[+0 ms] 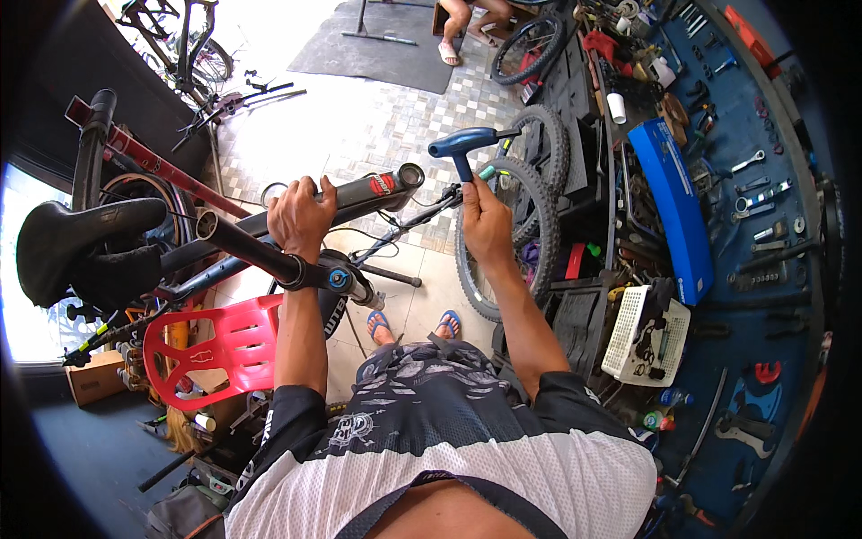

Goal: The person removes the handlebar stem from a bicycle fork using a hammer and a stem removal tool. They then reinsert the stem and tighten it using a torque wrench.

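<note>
My left hand (303, 216) is closed over the dark tube of a bicycle frame (364, 190), a little short of the open head tube (410, 176). Raised to the right of it, my right hand (486, 223) grips a blue T-handle hex key (462, 142), whose dark tip sticks out to the right. A black suspension fork (260, 258) lies across beneath my left wrist. Its open tube end points up and left, and a blue cap (338, 278) shows at its crown. My forearm hides part of the fork. At the left is the black saddle (90, 238).
A pink plastic chair (224, 346) stands at lower left. Bicycle wheels (503, 242) lean against a cluttered bench to the right, with a long blue box (669, 211) and a white basket (628, 328). Tools hang on a blue board (763, 269). A person's legs (452, 31) show far off.
</note>
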`<act>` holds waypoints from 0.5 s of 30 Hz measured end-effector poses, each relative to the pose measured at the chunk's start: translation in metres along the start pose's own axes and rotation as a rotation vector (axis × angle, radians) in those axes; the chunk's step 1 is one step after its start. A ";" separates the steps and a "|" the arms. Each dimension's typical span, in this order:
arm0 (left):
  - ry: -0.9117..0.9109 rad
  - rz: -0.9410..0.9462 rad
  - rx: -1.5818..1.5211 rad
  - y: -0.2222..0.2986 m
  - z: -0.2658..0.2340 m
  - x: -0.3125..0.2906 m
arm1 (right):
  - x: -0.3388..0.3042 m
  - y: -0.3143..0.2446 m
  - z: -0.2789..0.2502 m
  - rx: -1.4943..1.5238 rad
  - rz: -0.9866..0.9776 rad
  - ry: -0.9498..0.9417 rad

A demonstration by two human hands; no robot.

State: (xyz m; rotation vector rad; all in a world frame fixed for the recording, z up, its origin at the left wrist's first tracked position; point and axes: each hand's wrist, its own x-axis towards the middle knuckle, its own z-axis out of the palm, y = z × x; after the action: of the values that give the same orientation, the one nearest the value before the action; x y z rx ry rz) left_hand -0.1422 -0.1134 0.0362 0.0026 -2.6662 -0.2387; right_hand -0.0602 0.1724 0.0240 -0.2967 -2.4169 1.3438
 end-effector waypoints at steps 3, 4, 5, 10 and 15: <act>0.001 0.008 -0.001 0.001 0.000 -0.001 | 0.004 -0.003 0.002 -0.140 -0.107 -0.129; 0.002 0.016 -0.006 0.001 -0.001 -0.002 | 0.006 -0.004 0.003 -0.238 -0.087 -0.222; -0.011 0.006 -0.012 0.001 -0.001 -0.001 | 0.008 -0.005 0.001 -0.212 -0.104 -0.160; 0.019 0.012 0.003 0.001 -0.002 -0.001 | 0.015 -0.005 -0.006 -0.099 -0.072 -0.110; 0.071 0.053 0.008 -0.002 0.003 0.000 | 0.007 0.000 0.000 -0.130 -0.151 -0.110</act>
State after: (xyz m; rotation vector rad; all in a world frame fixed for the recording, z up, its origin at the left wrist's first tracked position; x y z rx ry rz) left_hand -0.1434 -0.1144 0.0331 -0.0565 -2.5922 -0.2074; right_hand -0.0665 0.1751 0.0254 -0.0726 -2.5658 1.1687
